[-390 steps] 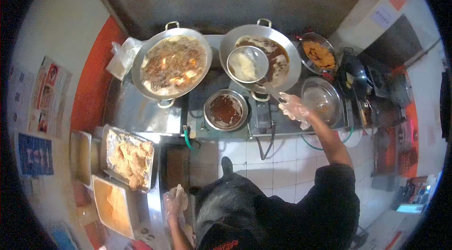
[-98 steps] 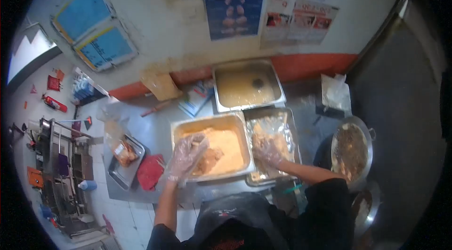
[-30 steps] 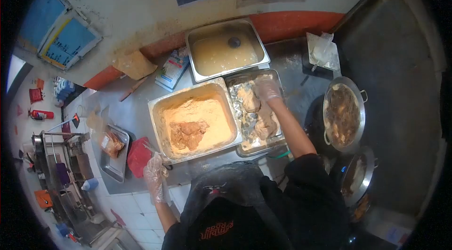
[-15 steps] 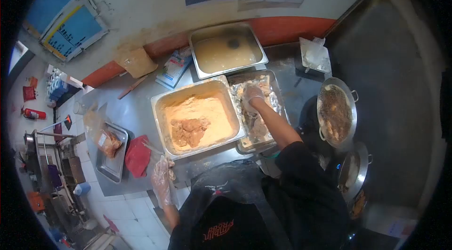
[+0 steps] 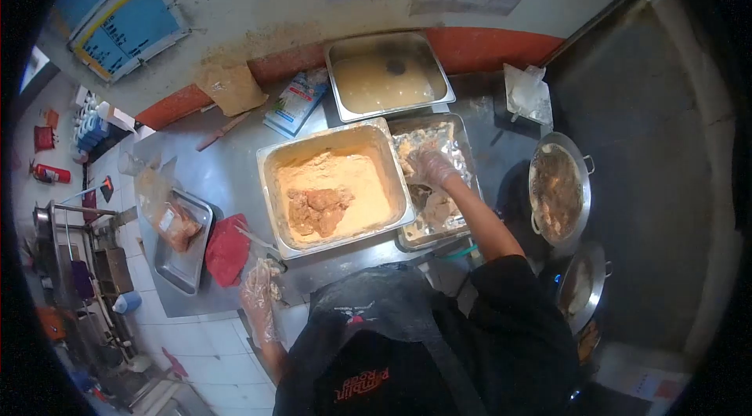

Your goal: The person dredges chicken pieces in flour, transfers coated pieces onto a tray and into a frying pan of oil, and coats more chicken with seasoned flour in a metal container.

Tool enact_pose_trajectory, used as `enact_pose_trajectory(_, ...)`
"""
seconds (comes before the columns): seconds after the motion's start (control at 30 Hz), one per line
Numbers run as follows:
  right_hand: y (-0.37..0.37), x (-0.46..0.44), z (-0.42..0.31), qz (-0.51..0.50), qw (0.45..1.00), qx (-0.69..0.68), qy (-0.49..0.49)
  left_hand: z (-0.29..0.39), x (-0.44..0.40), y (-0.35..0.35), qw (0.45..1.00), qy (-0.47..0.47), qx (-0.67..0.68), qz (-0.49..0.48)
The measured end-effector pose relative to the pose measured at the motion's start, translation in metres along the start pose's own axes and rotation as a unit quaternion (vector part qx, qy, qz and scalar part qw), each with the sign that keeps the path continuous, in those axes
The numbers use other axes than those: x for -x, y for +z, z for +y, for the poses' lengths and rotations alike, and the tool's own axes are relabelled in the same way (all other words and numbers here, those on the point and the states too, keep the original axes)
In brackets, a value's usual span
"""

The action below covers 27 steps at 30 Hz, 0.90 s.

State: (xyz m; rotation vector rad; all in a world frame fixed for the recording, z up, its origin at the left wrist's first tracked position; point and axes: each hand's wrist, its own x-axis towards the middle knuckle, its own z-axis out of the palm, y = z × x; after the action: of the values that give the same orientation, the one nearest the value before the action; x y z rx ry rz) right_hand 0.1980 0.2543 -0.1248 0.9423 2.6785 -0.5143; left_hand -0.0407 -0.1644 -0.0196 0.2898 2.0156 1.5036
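My right hand (image 5: 434,168), in a clear plastic glove, reaches into a metal tray (image 5: 465,131) with pale crumbs and flour-like bits. Its fingers curl downward against the crumbs (image 5: 407,154); what they hold is hidden. To its left stands a deep metal pan (image 5: 268,189) of pale flour (image 5: 356,173), where wet, brown-orange pieces of raw meat (image 5: 317,209) lie in a heap. My left hand (image 5: 258,294), gloved too, hangs at the table's front edge, its fingers loosely apart with pale clumps stuck on them.
Behind stands a pan of cloudy liquid (image 5: 380,87). Two pans of hot-looking oil, one upper (image 5: 559,189) and one lower (image 5: 580,283), sit at the right. A red cloth (image 5: 227,250), a metal tray with bagged meat (image 5: 178,226) and a knife (image 5: 222,132) lie left.
My right hand has shifted slightly nearer in the tray, its fingers now more curled toward the left side. My left hand has moved a little left and down. The camera view has shifted slightly.
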Motion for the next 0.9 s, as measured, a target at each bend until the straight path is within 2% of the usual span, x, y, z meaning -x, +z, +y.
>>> enact_pose_trajectory(0.07, 0.016, 0.001, -0.007, 0.071, 0.994, 0.022, 0.076, -0.005, -0.007, -0.002, 1.000, 0.016, 0.003, 0.005)
enact_pose_trajectory(0.1, 0.020, 0.005, -0.010, 0.088, 0.992, 0.059, 0.063, -0.015, -0.012, -0.007, 1.000, 0.026, -0.009, 0.006)
enact_pose_trajectory(0.17, 0.046, -0.001, 0.013, 0.119, 0.990, 0.035, 0.063, -0.013, -0.015, -0.009, 0.999, 0.037, -0.024, 0.005)
enact_pose_trajectory(0.27, 0.051, -0.006, 0.031, 0.153, 0.985, 0.024, 0.071, -0.001, -0.015, -0.004, 1.000, -0.016, -0.013, -0.001)
enact_pose_trajectory(0.33, 0.055, -0.006, 0.040, 0.154, 0.984, 0.030, 0.081, -0.012, -0.020, -0.005, 0.980, 0.147, -0.137, 0.003)
enact_pose_trajectory(0.37, 0.059, -0.004, 0.043, 0.142, 0.987, 0.050, 0.059, -0.014, -0.018, -0.006, 0.979, 0.146, -0.141, 0.002)
enact_pose_trajectory(0.43, 0.053, -0.009, 0.042, 0.132, 0.988, 0.068, 0.036, 0.008, -0.012, 0.002, 0.999, -0.036, -0.022, -0.001)
enact_pose_trajectory(0.47, 0.046, -0.013, 0.045, 0.109, 0.990, 0.048, 0.081, 0.006, -0.013, 0.002, 0.999, -0.035, -0.024, 0.000)
enact_pose_trajectory(0.5, 0.033, -0.015, 0.044, 0.086, 0.988, 0.028, 0.126, 0.001, -0.014, 0.003, 0.999, 0.011, -0.050, 0.000)
enact_pose_trajectory(0.53, 0.018, -0.011, 0.041, 0.086, 0.988, 0.028, 0.126, 0.000, -0.015, 0.004, 0.995, 0.056, -0.077, 0.000)
enact_pose_trajectory(0.6, -0.017, 0.001, 0.035, 0.072, 0.977, -0.075, 0.186, 0.013, -0.010, 0.009, 0.997, 0.032, -0.064, -0.017)
enact_pose_trajectory(0.67, -0.060, 0.008, 0.032, 0.060, 0.979, -0.106, 0.165, 0.019, -0.012, 0.011, 0.999, 0.010, -0.044, -0.023)
enact_pose_trajectory(0.73, -0.088, 0.005, 0.042, 0.085, 0.957, -0.223, 0.165, 0.013, -0.013, 0.011, 0.997, -0.069, -0.038, -0.015)
enact_pose_trajectory(0.77, -0.099, 0.001, 0.053, 0.084, 0.958, -0.221, 0.162, 0.008, -0.016, 0.012, 0.997, -0.071, -0.036, -0.012)
enact_pose_trajectory(0.8, -0.110, -0.003, 0.066, 0.133, 0.974, -0.172, 0.062, 0.003, -0.019, 0.013, 0.998, -0.044, -0.052, -0.015)
enact_pose_trajectory(0.87, -0.139, -0.005, 0.057, 0.178, 0.976, -0.118, -0.035, 0.002, -0.021, 0.017, 0.997, -0.019, -0.066, -0.021)
enact_pose_trajectory(0.9, -0.167, -0.004, 0.027, 0.113, 0.983, -0.141, 0.019, 0.008, -0.023, 0.020, 0.997, -0.061, -0.042, -0.028)
